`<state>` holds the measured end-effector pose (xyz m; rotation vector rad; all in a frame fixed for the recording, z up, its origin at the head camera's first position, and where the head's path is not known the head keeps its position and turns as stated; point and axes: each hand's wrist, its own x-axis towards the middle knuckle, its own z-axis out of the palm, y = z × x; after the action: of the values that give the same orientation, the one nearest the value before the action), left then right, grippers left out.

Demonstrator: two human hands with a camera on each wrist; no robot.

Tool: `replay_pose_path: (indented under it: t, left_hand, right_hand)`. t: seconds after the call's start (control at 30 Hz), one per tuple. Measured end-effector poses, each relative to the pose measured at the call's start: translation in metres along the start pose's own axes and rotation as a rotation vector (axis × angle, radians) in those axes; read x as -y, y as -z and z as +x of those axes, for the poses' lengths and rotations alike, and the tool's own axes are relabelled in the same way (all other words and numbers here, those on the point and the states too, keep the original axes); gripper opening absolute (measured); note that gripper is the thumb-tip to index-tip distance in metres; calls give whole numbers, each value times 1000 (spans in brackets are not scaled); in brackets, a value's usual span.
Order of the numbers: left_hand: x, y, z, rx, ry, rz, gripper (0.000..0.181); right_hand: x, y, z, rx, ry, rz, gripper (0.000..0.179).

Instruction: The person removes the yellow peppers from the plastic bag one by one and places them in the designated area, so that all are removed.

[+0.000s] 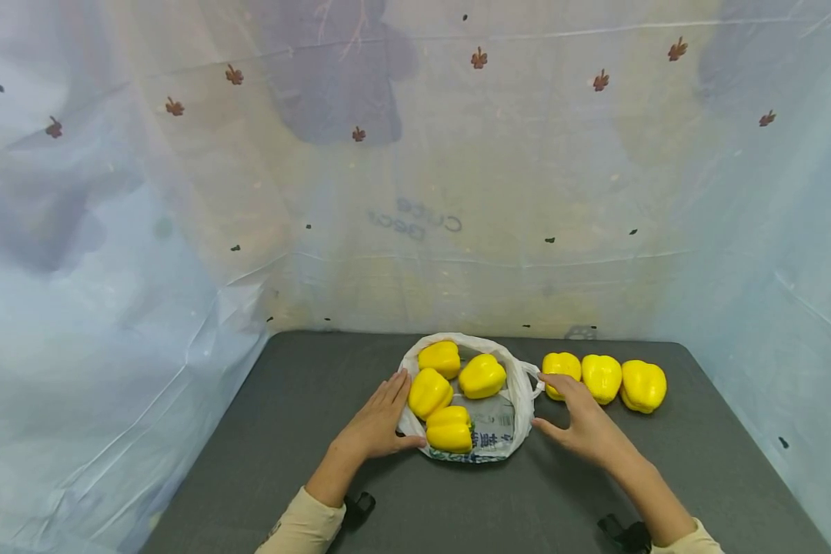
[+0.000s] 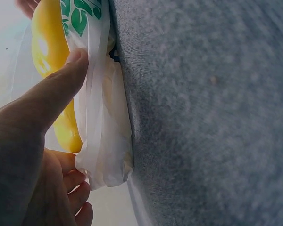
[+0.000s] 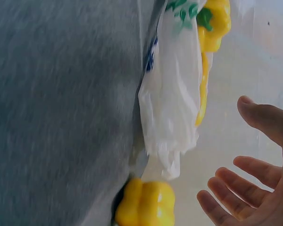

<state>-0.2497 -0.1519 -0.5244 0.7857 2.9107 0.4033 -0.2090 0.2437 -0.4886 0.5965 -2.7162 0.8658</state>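
Observation:
A white plastic bag [image 1: 524, 400] with printed lettering stands with its mouth spread wide on the table. Several yellow bell peppers [image 1: 482, 376] lie inside it, mostly along the left and back. My left hand [image 1: 377, 419] rests against the bag's left side, fingers extended; in the left wrist view its thumb [image 2: 75, 66] lies on the plastic beside a pepper [image 2: 49, 37]. On the other side, my right hand [image 1: 582, 419] hovers by the bag's handle with fingers spread and nothing held. The right wrist view shows that hand [image 3: 259, 183] apart from the bag [image 3: 172, 103].
Three more yellow bell peppers [image 1: 602, 378] stand in a row right of the bag, the nearest one partly behind the right hand. The dark grey table [image 1: 305, 385] meets pale patterned sheeting [image 1: 498, 292] at its back and sides.

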Motion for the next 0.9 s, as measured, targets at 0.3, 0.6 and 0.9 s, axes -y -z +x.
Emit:
replay_pose_path:
  t: [0.3, 0.6, 0.9]
  left_hand:
    - [-2, 2, 0, -4, 1, -6, 120]
    - [-3, 2, 0, -7, -3, -2, 120]
    - [-2, 0, 1, -7, -4, -4, 120]
  right_hand:
    - [20, -23, 6, 31, 81, 10, 76]
    - [34, -41, 11, 108, 99, 44, 77]
    - [43, -57, 19, 158, 150, 94, 77]
